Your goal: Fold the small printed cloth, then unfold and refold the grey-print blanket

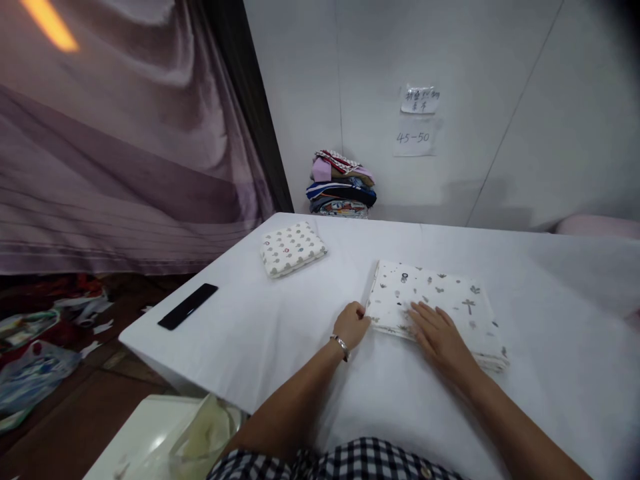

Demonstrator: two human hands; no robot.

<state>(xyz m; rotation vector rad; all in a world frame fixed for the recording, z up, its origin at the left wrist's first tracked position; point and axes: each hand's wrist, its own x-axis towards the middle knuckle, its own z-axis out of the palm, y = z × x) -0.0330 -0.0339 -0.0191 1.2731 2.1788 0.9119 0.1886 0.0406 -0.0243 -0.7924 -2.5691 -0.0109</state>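
Observation:
A white cloth with small grey and dark plant prints [435,293] lies folded in layers on the white-covered table [280,333]. At its near left corner, my left hand [352,325] is closed with the corner between thumb and fingers; a silver band circles that wrist. My right hand [440,337] rests flat on top of the cloth near its front edge, fingers stretched out. Farther off to the left sits another folded white cloth with grey dots [293,250], apart from both hands.
A black phone-like slab [188,307] lies by the table's left edge. Behind the table, a stack of folded fabrics [343,187] stands against the wall. Below left are plastic bags [37,373] on the floor and a white surface [150,433]. A pink curtain [125,133] hangs left.

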